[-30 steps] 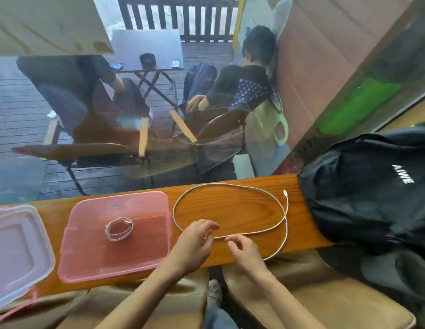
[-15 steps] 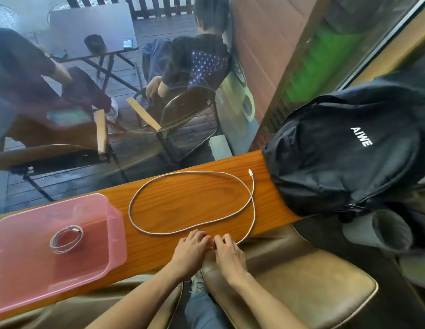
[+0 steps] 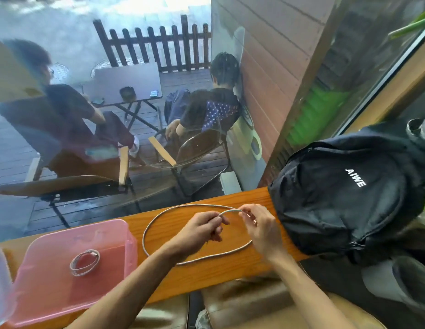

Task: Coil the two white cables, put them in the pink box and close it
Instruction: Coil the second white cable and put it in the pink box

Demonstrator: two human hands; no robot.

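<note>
Left hand point(image 3: 202, 227) and right hand point(image 3: 259, 224) each pinch the loose white cable point(image 3: 145, 236) above the counter point(image 3: 230, 267), shaping a first loop, while the coiled cable point(image 3: 85, 262) waits left in the open pink box point(image 3: 107, 227).

Glossy wood counter point(image 3: 206, 269), translucent plastic pink box point(image 3: 52, 288)

We hold both bare forearms out over the desk's near edge, our left hand point(image 3: 202, 227) curled with fingertips pinched together, our right hand point(image 3: 259, 225) just beside it, likewise pinched.
</note>
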